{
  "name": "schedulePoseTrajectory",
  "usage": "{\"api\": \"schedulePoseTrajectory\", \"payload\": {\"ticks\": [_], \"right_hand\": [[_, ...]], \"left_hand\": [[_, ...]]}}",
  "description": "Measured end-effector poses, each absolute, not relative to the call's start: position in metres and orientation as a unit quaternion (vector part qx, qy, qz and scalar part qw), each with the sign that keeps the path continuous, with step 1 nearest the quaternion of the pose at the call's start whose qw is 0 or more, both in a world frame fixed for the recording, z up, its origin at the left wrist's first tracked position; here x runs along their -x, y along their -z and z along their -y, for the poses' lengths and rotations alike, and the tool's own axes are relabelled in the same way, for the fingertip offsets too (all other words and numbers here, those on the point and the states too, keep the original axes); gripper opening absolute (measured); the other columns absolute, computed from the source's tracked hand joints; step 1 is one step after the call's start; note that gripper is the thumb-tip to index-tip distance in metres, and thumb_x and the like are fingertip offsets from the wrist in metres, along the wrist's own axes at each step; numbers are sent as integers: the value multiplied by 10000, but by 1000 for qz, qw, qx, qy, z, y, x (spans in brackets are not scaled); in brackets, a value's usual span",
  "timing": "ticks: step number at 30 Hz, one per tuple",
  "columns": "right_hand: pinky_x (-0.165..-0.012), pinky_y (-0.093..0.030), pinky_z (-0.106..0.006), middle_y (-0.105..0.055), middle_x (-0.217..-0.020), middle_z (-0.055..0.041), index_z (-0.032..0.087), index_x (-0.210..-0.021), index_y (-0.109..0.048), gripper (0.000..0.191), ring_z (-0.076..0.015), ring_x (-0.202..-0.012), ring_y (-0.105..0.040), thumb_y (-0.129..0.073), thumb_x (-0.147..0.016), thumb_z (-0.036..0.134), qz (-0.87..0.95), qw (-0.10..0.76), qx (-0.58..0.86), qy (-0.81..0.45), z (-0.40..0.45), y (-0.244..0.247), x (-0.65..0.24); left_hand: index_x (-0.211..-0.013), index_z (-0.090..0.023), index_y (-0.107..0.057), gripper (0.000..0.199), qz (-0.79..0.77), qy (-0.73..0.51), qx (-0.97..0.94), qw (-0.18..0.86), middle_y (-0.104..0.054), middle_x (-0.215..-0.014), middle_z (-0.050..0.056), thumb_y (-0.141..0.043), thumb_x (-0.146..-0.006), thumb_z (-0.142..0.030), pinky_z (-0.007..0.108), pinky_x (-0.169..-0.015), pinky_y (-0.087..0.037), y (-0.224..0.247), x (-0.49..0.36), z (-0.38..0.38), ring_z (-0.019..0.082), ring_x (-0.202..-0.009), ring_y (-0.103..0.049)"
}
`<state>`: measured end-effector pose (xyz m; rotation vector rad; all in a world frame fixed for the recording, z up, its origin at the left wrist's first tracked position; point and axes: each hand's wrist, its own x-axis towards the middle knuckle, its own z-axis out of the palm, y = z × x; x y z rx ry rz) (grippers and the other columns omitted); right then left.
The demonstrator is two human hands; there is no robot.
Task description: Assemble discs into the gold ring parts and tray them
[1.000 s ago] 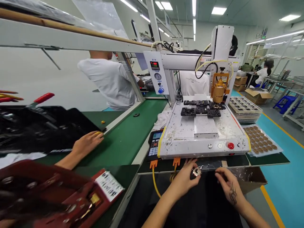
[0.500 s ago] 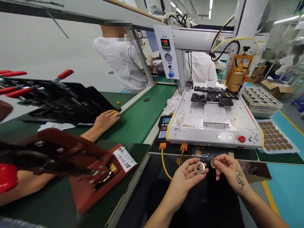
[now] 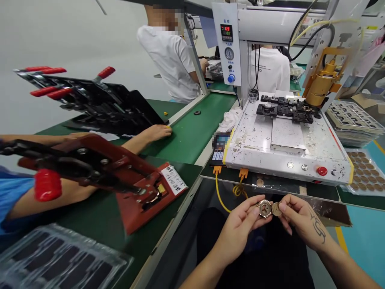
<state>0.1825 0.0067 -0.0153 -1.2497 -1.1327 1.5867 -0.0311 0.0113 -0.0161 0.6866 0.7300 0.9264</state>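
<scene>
Between the thumb and fingers of my left hand (image 3: pixel 242 226) is a round, rose-gold watch case (image 3: pixel 265 208), its open inside turned up toward me. My right hand (image 3: pixel 300 220) pinches a thin brownish-gold disc (image 3: pixel 276 209) by its edge. The disc lies right beside the case's right rim; whether the two touch I cannot tell. Both hands are over my dark lap, in front of the bench edge. Another similar round disc (image 3: pixel 260 183) rests on the bench edge just beyond my hands.
A white bench machine (image 3: pixel 285 160) carries black fixtures (image 3: pixel 285 109) and a gold-coloured dispensing head (image 3: pixel 321 86). At right are a sheet of round discs (image 3: pixel 365 170) and stacked trays (image 3: pixel 355 120). A red-brown clamp press (image 3: pixel 135 212) and a co-worker's hand (image 3: pixel 158 132) are at left.
My right hand has brought the disc leftward, close against the watch case. My left thumb now presses over the case's edge. The whole view has shifted, showing more of the left bench.
</scene>
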Motion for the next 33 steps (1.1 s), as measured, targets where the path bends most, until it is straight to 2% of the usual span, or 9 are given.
{"api": "schedulePoseTrajectory", "payload": {"ticks": [2,3,5,8,12,24,33], "right_hand": [[-512,-377,-252,-549,-626,36,218,-814,-608,408,-115,-522,-445,-701,-953,590,481,398,509,-593,-7,10,-180],[-551,-400,-261,-562,-688,19,219,-809,-611,399,-130,-583,-469,-695,-958,580,501,402,513,-570,-7,7,-178],[-694,-467,-290,-599,-869,-23,220,-805,-610,369,-172,-768,-549,-681,-976,540,544,415,508,-523,-7,2,-174],[-887,-471,-320,-607,-1077,-51,224,-839,-608,303,-213,-1006,-579,-644,-1016,467,588,415,491,-491,-7,-2,-167],[-911,-454,-314,-613,-1101,-40,232,-865,-607,255,-201,-1019,-575,-620,-1038,419,604,408,488,-479,-5,0,-160],[-896,-478,-321,-627,-1120,-55,231,-843,-616,263,-215,-1039,-595,-628,-1031,414,596,418,511,-456,0,6,-155],[-845,-515,-346,-630,-1105,-75,240,-841,-600,215,-242,-1038,-625,-617,-1027,348,629,424,533,-375,4,6,-153]], "left_hand": [[-1314,-186,-731,518,-337,-429,-318,775,-799,-1237,133,-830,-897,-477,498,-1099,-587,16,31,-10,336,-1213,-733],[-1315,-186,-731,520,-336,-431,-319,774,-797,-1242,134,-829,-897,-479,498,-1094,-590,15,31,-9,338,-1210,-733],[-1315,-184,-732,516,-334,-434,-322,772,-787,-1263,137,-826,-900,-476,501,-1089,-592,13,31,-7,346,-1223,-725],[-1320,-179,-731,500,-332,-443,-323,768,-771,-1293,142,-814,-916,-461,508,-1102,-581,11,31,-4,350,-1244,-711],[-1331,-186,-727,481,-319,-455,-326,765,-766,-1298,140,-795,-936,-453,521,-1127,-562,13,31,0,337,-1227,-719],[-1359,-207,-707,433,-321,-468,-354,743,-756,-1319,133,-730,-991,-433,501,-1130,-566,14,26,7,324,-1251,-709],[-1357,-186,-696,453,-348,-476,-387,709,-759,-1313,146,-715,-991,-453,484,-1117,-576,15,20,10,307,-1193,-741]]}}
